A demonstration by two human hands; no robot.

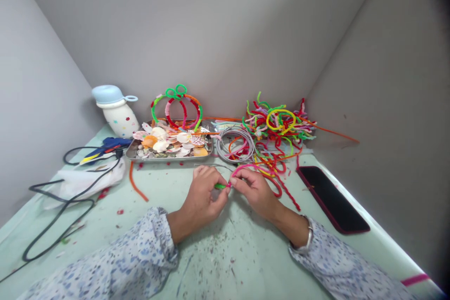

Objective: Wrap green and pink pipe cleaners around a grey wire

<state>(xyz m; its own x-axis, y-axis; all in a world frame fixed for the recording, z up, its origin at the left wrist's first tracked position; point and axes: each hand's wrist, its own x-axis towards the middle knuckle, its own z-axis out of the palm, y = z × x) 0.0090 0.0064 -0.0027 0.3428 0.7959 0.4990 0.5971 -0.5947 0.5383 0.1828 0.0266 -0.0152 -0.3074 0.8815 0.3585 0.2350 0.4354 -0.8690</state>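
My left hand is closed in a pinch on a short green pipe cleaner just above the pale green table. My right hand is closed on a pink pipe cleaner that loops away from its fingers to the right. The two hands meet fingertip to fingertip where the green and pink ends join. Both wrists wear speckled blue-white sleeves, and a bracelet sits on the right wrist.
A metal tray of seashells stands behind the hands, with pipe-cleaner hoops behind it. A grey wire coil and a heap of coloured pipe cleaners lie at the back right. A phone, a glue gun, black cables and a white bottle are around.
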